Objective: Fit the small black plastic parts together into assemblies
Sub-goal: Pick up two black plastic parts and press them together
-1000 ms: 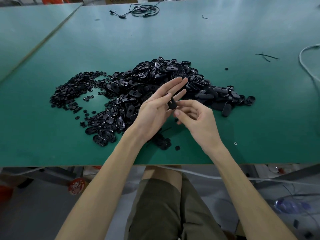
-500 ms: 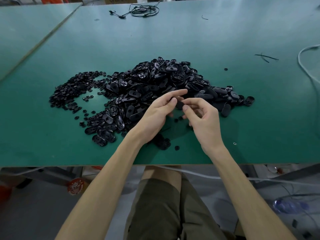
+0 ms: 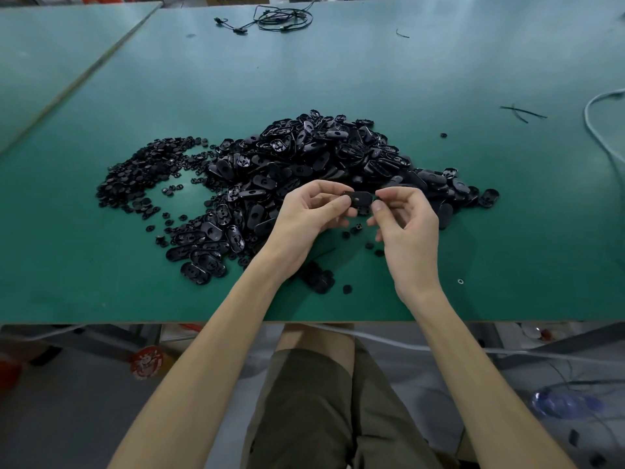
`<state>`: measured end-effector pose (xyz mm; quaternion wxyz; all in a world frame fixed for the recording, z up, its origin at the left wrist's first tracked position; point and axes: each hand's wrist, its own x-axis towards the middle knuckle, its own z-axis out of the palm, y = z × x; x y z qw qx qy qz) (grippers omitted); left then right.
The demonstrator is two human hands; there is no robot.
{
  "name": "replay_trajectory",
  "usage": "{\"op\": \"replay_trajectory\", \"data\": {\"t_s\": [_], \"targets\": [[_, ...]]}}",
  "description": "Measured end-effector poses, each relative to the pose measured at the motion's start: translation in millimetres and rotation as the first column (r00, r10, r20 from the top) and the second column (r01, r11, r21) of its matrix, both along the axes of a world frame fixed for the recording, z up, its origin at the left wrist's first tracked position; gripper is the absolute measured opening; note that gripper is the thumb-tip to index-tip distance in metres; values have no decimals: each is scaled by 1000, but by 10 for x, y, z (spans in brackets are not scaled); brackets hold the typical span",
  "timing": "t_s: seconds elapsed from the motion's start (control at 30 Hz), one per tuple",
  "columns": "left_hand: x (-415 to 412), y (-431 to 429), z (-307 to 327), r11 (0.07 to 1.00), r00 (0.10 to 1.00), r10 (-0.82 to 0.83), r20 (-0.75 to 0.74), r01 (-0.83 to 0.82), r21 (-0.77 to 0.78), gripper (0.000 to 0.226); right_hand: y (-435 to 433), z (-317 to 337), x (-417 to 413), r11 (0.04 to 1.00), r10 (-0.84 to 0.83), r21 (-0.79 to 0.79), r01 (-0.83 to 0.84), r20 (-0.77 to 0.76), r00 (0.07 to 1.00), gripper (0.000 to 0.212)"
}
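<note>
While a pile of black parts is spread on the green surface, an oval part is pinched above it at both ends, by the left hand and the right hand.

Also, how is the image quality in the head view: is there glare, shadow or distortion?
In the head view, soft glare whitens the far part of the green table; the wide lens bows the table's near edge; the black parts pile merges into one dark mass with few highlights; the hands cast only faint shadows; the oval part between left hand and right hand is sharp enough.
</note>
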<state>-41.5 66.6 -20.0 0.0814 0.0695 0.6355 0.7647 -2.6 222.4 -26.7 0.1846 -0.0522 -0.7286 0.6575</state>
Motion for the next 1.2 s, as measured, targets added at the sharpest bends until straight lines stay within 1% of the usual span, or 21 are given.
{"op": "replay_trajectory", "data": {"t_s": [0.1, 0.23, 0.3, 0.43, 0.5, 0.6, 0.7, 0.97, 1.07, 1.2], "targets": [[7, -4, 20, 998, 1000, 1, 26, -2, 57, 18, 9, 5, 11, 1000, -13, 12, 13, -19, 1000, 13], [9, 8, 22, 997, 999, 11, 37, -13, 72, 17, 2, 34, 39, 997, -35, 62, 38, -50, 998, 21], [8, 9, 14, 998, 999, 14, 33, -16, 68, 15, -4, 49, 45, 996, -44, 75, 48, -56, 997, 23], [4, 9, 4, 998, 999, -6, 35, 3, 64, 9, -33, 74, 56, 994, -39, 103, 45, -56, 998, 17], [5, 9, 4, 998, 999, -31, 35, 30, 54, 10, -45, 86, 56, 989, -47, 138, 55, -55, 997, 15], [3, 10, 1, 998, 998, -58, 13, 58, -1, 9, -57, 93, 56, 979, -46, 198, 56, -55, 997, 14], [3, 5, 3, 997, 997, -78, -7, 78, -19, 8, -61, 97, 64, 964, -56, 254, 76, -87, 995, 16], [6, 9, -9, 992, 995, -92, -48, 88, -85, 15, -66, 116, 79, 954, -84, 279, 106, -90, 992, 18], [7, 1, -7, 992, 992, -109, -61, 105, -71, 8, -68, 113, 83, 966, -101, 232, 115, -72, 992, 14], [-2, -2, -23, 993, 992, -112, -62, 109, -50, 7, -63, 117, 87, 975, -91, 200, 100, -54, 994, 9]]}}
